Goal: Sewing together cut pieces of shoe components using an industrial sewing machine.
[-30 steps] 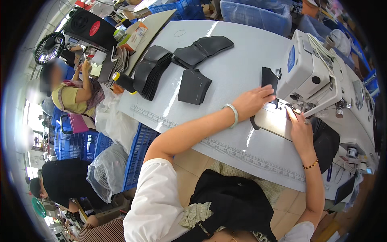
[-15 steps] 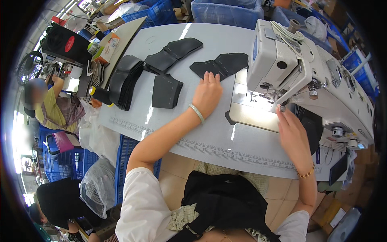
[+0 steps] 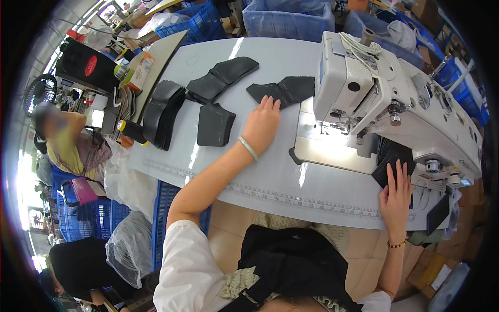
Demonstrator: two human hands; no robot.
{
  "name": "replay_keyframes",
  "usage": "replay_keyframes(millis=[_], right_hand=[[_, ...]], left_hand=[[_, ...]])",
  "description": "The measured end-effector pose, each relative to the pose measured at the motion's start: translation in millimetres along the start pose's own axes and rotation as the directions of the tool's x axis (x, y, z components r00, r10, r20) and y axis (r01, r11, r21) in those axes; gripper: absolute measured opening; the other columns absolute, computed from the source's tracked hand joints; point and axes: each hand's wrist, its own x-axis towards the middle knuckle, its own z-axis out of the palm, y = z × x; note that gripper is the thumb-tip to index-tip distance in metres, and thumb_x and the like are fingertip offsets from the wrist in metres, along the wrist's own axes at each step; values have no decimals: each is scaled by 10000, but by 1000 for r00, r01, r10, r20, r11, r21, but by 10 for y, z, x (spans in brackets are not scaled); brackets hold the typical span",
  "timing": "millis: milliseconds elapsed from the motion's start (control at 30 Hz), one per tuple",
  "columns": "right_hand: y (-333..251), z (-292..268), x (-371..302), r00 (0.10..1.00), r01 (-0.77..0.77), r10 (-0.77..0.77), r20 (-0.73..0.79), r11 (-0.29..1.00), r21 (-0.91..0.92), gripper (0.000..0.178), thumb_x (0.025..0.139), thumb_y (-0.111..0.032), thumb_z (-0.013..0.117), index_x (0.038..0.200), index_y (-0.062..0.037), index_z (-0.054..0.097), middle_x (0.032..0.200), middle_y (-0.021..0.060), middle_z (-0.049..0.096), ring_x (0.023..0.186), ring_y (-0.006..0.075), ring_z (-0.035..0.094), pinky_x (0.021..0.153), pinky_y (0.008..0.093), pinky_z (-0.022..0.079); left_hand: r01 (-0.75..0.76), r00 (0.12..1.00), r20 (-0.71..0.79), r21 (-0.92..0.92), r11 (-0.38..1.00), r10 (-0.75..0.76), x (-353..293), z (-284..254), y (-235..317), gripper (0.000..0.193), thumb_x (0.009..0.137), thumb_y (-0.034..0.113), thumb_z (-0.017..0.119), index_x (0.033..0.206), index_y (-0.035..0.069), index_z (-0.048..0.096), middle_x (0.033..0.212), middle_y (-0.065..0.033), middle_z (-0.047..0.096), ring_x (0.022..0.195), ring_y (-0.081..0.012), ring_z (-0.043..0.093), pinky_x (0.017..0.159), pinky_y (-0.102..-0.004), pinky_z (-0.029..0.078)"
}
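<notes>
Flat on the table, my left hand [image 3: 261, 120] has its fingers stretched out, the tips touching the lower edge of a black leather-like piece [image 3: 285, 91]. That piece lies left of the white sewing machine [image 3: 348, 86], its right end close to the machine head. My right hand [image 3: 396, 193] rests with fingers extended on black pieces [image 3: 391, 160] at the right, under the machine arm. How many pieces lie there I cannot tell. The lit metal plate [image 3: 332, 148] under the needle area lies between my hands.
Left on the white table [image 3: 270, 177] lie a thick stack of black pieces [image 3: 162, 117], a smaller stack [image 3: 215, 125] and long black pieces [image 3: 222, 78]. A dark thread cone [image 3: 132, 131] stands at the left edge. Blue crates [image 3: 288, 21] line the back. A person [image 3: 73, 135] sits at far left.
My right hand has moved from beside the needle area down and right onto the black pieces. My left hand stays by the same piece, with only a slight shift in view.
</notes>
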Motion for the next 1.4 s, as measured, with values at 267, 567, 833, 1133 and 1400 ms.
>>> replay_keyframes(millis=[267,567,833,1133,1400], right_hand=[[88,0,-62,1000,28,-28,-2,999,36,608,804,-92,612,1378,-69,414,1474,171,321,1364,337,305,1065,480,317],[55,70,-39,999,28,-24,-38,995,96,609,799,-30,541,1390,-39,392,1409,179,418,1303,359,399,1003,461,392],[19,79,21,972,148,-149,-182,989,-22,560,778,1,624,1320,-34,487,1364,165,471,1264,317,456,1033,456,363],[-251,-76,158,901,351,-321,-293,934,58,421,836,26,496,1255,39,534,1283,179,555,1251,308,489,1059,460,360],[-724,190,609,801,588,-552,-233,798,131,335,794,-93,576,1114,1,606,1207,164,565,1177,326,507,1030,468,375]], left_hand=[[127,787,-593,-112,986,-169,415,-554,-856,385,810,-106,480,1133,59,606,1172,-164,608,1193,-309,519,901,-408,502],[419,902,-96,-39,907,-421,-107,-524,-1274,400,892,405,555,1100,83,668,1042,-169,667,902,-340,648,758,-414,523],[539,795,332,0,842,-508,-545,-828,-805,786,771,595,637,1310,39,503,817,-214,636,754,-351,644,667,-415,517],[344,936,-13,-188,920,-352,-354,-999,-49,611,805,392,660,1292,63,493,1266,-353,461,914,-438,624,750,-452,532],[87,969,230,12,996,-87,-288,-446,784,592,838,475,622,1218,26,560,1322,-259,481,927,-354,656,636,-401,558]])
